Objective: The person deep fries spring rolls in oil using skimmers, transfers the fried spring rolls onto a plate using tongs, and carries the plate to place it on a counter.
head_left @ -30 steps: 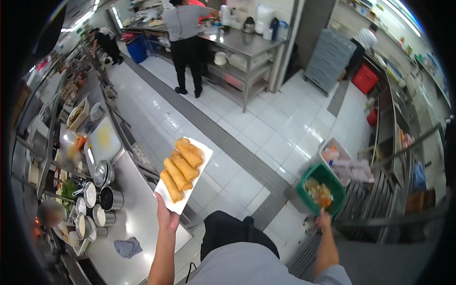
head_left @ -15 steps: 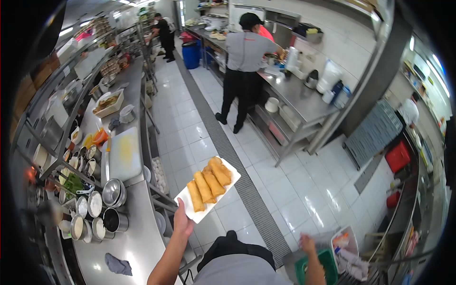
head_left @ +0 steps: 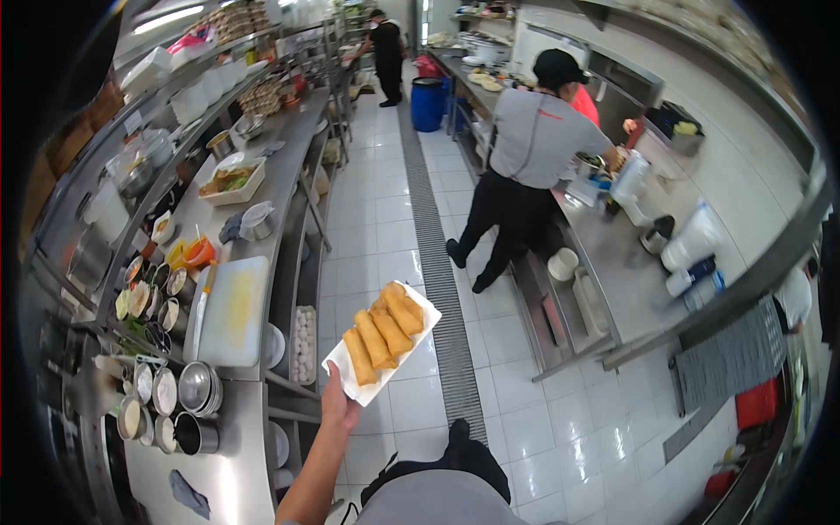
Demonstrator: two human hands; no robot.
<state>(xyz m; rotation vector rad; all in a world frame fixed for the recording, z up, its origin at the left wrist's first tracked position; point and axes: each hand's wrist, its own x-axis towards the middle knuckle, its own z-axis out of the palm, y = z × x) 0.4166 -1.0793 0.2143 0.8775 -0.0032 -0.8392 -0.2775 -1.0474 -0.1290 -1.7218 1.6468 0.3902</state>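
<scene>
My left hand point(head_left: 339, 404) grips the near corner of a white rectangular plate point(head_left: 367, 392), its thumb over the rim. Several golden fried rolls point(head_left: 382, 338) lie side by side across the plate, which is held out over the tiled floor. Most of my fingers are hidden beneath it. My right hand is out of view. To the left of the plate, on the steel counter point(head_left: 241, 411), lie a white cutting board point(head_left: 232, 311) and a knife point(head_left: 205, 306) along its edge.
A person in a grey shirt point(head_left: 542, 131) stands at the right-hand counter point(head_left: 647, 306). Farther off, another person in black point(head_left: 385, 57) stands by the left shelving. A floor grate point(head_left: 437, 254) runs down the aisle. A blue barrel point(head_left: 427, 105) and grey stacked crates point(head_left: 731, 354) stand on the floor.
The view has turned, and the aisle now lies more straight ahead. My right hand and the green bin beside it have left the view. The plate stays in my left hand.
</scene>
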